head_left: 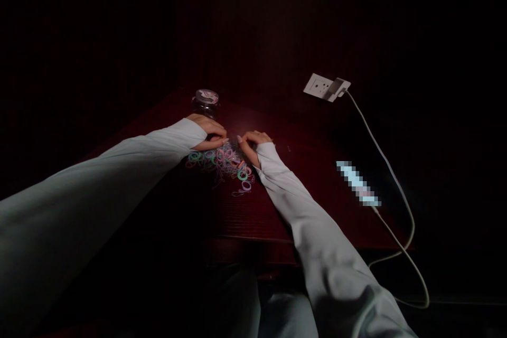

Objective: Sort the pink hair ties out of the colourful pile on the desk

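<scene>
A loose pile of colourful hair ties [225, 157], pink, green, purple and pale, lies on the dark red wooden table. My left hand [210, 131] is at the pile's far left edge, its fingers curled in with the thumb against them. Across a small gap, my right hand [252, 141] rests at the pile's right side, fingers bent and thumb close to them. Whatever either hand pinches is too small and dim to make out. Just beyond my left hand stands a clear jar [206, 103] with a patterned lid.
On the right, a lit phone [358, 184] lies on the table [253, 216]. Its white cable [390, 166] loops past the table's front edge and up to a charger [339, 88] in a wall socket [316, 86]. The surroundings are very dark.
</scene>
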Demonstrator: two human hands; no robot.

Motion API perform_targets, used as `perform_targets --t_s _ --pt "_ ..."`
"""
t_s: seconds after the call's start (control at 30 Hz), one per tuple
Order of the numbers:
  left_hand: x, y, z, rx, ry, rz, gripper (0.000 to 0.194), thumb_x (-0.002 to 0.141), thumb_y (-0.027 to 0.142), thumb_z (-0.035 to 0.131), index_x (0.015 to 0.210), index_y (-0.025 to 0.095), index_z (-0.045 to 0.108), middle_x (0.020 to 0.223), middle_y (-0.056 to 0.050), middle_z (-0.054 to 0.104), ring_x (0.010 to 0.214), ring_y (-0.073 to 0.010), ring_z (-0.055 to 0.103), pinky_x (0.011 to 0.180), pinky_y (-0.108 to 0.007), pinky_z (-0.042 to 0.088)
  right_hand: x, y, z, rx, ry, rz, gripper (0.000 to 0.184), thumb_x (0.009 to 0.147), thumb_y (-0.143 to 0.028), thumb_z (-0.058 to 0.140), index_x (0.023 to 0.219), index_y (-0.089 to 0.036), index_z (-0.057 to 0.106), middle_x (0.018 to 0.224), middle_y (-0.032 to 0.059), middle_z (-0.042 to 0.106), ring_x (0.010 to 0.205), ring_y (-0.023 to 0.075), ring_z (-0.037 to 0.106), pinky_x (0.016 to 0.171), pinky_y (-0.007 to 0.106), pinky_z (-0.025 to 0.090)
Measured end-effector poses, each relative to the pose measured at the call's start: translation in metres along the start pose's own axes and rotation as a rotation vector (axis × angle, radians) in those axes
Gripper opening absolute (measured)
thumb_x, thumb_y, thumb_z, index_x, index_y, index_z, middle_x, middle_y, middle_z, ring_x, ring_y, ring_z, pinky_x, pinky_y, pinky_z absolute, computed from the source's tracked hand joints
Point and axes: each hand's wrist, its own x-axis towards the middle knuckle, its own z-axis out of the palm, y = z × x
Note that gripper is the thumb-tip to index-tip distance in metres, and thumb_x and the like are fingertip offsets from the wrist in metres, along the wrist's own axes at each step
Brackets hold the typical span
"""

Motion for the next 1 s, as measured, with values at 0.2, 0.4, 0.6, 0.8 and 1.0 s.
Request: perform_targets --t_s 0.2,0.4,0.6,0.8,1.0 --pt "0.000 0.000 0.001 0.005 0.022 0.009 0.035 0.106 0.037 0.049 0.086 0.021 0.073 0.082 -0.001 0.076 0.081 -0.0157 0.069 0.069 -0.027 0.040 -0.007 0.011 -0.008 0.069 -0.135 -0.119 0.013 0.096 -0.031 0.065 0.102 -0.025 0.075 0.090 0.0000 0.069 0.086 0.0201 0.059 0.095 0.037 0.045" --pt "-0.001 -0.001 0.003 -0.015 0.036 0.012 0.031 0.104 0.034 0.052 0.086 0.021 0.073 0.081 -0.001 0.076 0.078 -0.0152 0.067 0.068 -0.026 0.039 -0.007 0.012 -0.008 0.044 -0.215 -0.111 0.018 0.087 -0.019 0.070 0.104 -0.025 0.077 0.094 0.0001 0.068 0.091 0.0210 0.058 0.095 0.037 0.045" --pt "0.000 -0.001 0.003 -0.045 0.045 0.010 0.037 0.106 0.038 0.052 0.081 0.021 0.071 0.078 -0.003 0.074 0.075 -0.0167 0.065 0.065 -0.029 0.037 -0.012 -0.002 -0.018 0.039 -0.203 -0.096 0.010 0.095 -0.022 0.069 0.098 -0.026 0.078 0.095 0.0005 0.068 0.096 0.0203 0.059 0.097 0.036 0.046" --pt "0.000 -0.002 0.003 -0.042 0.026 0.007 0.035 0.107 0.037 0.052 0.084 0.021 0.073 0.082 -0.003 0.077 0.080 -0.0165 0.067 0.068 -0.028 0.038 -0.008 0.002 -0.014 0.053 -0.177 -0.084 0.011 0.095 -0.022 0.068 0.099 -0.025 0.077 0.093 0.0000 0.067 0.092 0.0198 0.059 0.098 0.038 0.046" --pt "-0.001 0.000 0.004 -0.017 0.049 0.019 0.031 0.105 0.034 0.054 0.084 0.021 0.072 0.081 -0.002 0.076 0.079 -0.0164 0.068 0.067 -0.029 0.038 -0.006 0.009 -0.012 0.070 -0.191 -0.086 0.012 0.091 -0.025 0.075 0.102 -0.025 0.078 0.093 0.0000 0.067 0.093 0.0203 0.057 0.097 0.037 0.044"
